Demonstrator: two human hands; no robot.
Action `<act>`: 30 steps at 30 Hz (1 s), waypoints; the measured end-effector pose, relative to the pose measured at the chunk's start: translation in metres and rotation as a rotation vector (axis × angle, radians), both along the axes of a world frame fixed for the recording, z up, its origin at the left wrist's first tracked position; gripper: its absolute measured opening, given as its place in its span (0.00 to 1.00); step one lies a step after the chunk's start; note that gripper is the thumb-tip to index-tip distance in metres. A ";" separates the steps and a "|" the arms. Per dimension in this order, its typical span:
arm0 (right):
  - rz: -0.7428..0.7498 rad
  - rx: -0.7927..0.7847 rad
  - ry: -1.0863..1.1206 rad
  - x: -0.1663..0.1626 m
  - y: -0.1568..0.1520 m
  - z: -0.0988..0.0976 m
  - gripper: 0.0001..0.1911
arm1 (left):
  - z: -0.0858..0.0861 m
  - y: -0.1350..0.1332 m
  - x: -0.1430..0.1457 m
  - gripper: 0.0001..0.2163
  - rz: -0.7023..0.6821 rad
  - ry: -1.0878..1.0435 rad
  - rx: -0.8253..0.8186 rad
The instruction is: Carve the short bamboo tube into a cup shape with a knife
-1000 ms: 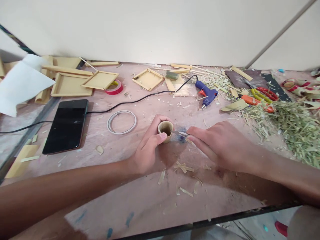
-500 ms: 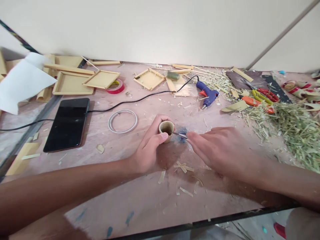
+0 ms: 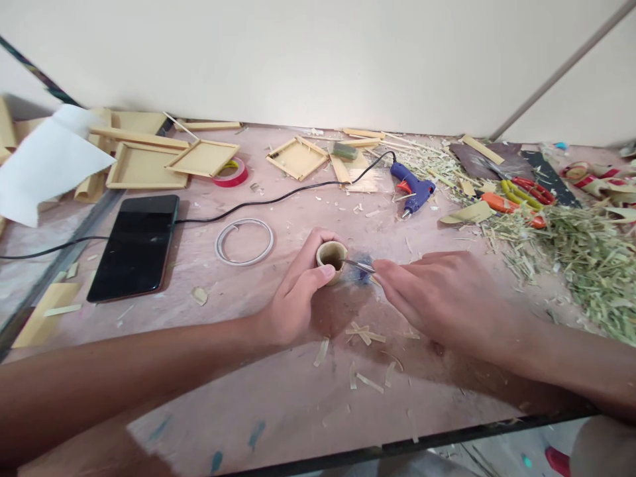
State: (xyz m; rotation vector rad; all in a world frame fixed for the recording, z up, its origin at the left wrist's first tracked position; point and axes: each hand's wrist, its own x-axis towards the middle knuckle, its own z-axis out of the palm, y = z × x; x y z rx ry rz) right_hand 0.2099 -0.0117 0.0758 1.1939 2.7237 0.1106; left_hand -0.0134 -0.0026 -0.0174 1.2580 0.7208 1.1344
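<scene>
Tube (image 3: 332, 258) sits upright in the curl of the left hand (image 3: 299, 289).

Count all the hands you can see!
2: the left hand is around the small hollow cylinder, and the right hand grips the thin metal tool. No other hand shows.

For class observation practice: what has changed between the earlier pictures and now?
The right hand has turned, its knuckles shifting rightward, still holding the thin tool at the hollow cylinder. Nothing was picked up or released. The left hand, phone and glue gun stayed put.
</scene>
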 end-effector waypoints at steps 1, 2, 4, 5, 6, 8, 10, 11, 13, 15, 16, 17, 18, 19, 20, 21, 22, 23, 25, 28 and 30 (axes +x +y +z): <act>0.005 0.007 0.010 0.001 0.000 -0.001 0.09 | 0.000 0.000 0.000 0.08 0.001 -0.002 0.002; 0.011 0.014 0.018 0.001 -0.001 -0.003 0.09 | 0.001 0.000 0.000 0.08 0.003 -0.001 0.004; 0.021 0.024 0.031 0.002 -0.001 -0.005 0.10 | 0.002 0.001 0.000 0.08 0.007 0.015 0.017; 0.024 0.027 0.035 0.002 -0.002 -0.006 0.10 | 0.002 0.001 0.000 0.08 0.011 0.029 0.026; 0.024 0.031 0.041 0.002 -0.002 -0.007 0.11 | 0.002 0.001 0.000 0.08 0.013 0.044 0.035; 0.020 0.027 0.043 0.002 -0.002 -0.008 0.11 | 0.001 0.001 -0.001 0.08 0.013 0.068 0.049; 0.010 0.004 0.038 0.001 -0.002 -0.008 0.11 | -0.001 0.001 -0.002 0.09 0.010 0.079 0.053; 0.005 -0.008 0.037 0.000 -0.002 -0.007 0.11 | -0.002 0.001 -0.002 0.09 0.010 0.083 0.053; -0.008 -0.031 0.036 -0.001 -0.002 -0.007 0.12 | -0.003 0.001 -0.003 0.08 0.016 0.088 0.056; -0.009 -0.043 0.033 -0.002 -0.001 -0.007 0.12 | -0.004 0.001 -0.003 0.08 0.021 0.092 0.065; -0.004 -0.045 0.031 -0.002 -0.001 -0.008 0.13 | -0.004 0.001 -0.003 0.09 0.019 0.091 0.069; 0.002 -0.044 0.028 -0.002 0.000 -0.009 0.13 | -0.004 0.002 -0.002 0.09 0.018 0.088 0.069; 0.007 -0.038 0.028 -0.002 0.000 -0.010 0.13 | -0.004 0.002 -0.002 0.09 0.015 0.085 0.070; 0.010 -0.029 0.029 -0.002 0.000 -0.012 0.13 | -0.004 0.002 -0.002 0.09 0.014 0.082 0.069; 0.009 -0.020 0.031 -0.002 0.000 -0.013 0.14 | -0.003 0.002 -0.002 0.09 0.015 0.079 0.068; 0.004 -0.017 0.032 -0.002 0.001 -0.014 0.14 | -0.003 0.002 -0.002 0.09 0.015 0.076 0.063; -0.004 -0.018 0.033 -0.002 0.001 -0.015 0.14 | -0.003 0.001 -0.002 0.09 0.015 0.071 0.057; -0.013 -0.026 0.037 -0.002 0.001 -0.016 0.14 | -0.003 0.001 -0.002 0.08 0.014 0.068 0.051; -0.026 -0.057 0.046 -0.004 0.002 -0.016 0.14 | -0.002 0.001 -0.001 0.08 0.008 0.070 0.048; -0.054 -0.107 0.056 -0.008 0.004 -0.015 0.15 | -0.003 0.001 -0.002 0.08 0.003 0.077 0.059; -0.077 -0.135 0.057 -0.010 0.006 -0.015 0.15 | -0.004 0.001 -0.002 0.08 0.001 0.069 0.056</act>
